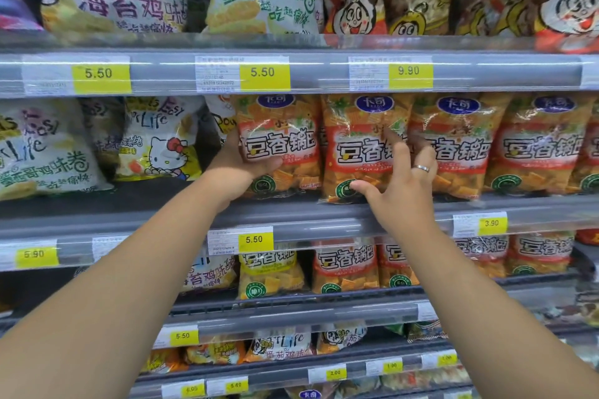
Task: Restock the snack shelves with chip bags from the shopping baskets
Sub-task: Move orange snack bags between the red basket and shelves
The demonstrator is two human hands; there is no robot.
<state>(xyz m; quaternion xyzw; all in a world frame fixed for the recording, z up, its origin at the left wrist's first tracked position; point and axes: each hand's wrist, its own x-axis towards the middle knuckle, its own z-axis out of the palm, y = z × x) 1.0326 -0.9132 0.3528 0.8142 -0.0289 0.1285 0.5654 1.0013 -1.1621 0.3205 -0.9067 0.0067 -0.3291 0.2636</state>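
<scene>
We have both hands up at the middle shelf [291,209], working the row of orange chip bags that stand along its front edge. Our left hand [241,162] grips the first orange bag [285,126] by its lower left side, fingers curled round the side edge and the thumb across the front. Our right hand [403,185] is spread open on the second orange bag [359,126]: the thumb presses low on its front, and the straight fingers reach up along its right side, where it meets the third orange bag [460,139]. The hands are apart, one bag each. No shopping basket is in view.

These bags look light and puffed with air, the film glossy and crinkled, so we judge them slippery on the flat face and easy to crush. The pieces inside look brittle, and a hard squeeze in the middle would likely break them. The sealed side edges and the bottom corners are the better hold, since the film is stiffer there and gives the fingers something to catch. The second bag's bottom edge pokes slightly past the shelf's front edge, so a flat push low on its front should seat it without pinching. Upright bags this soft lean on their neighbours, so steadying both at once seems wise.
</scene>
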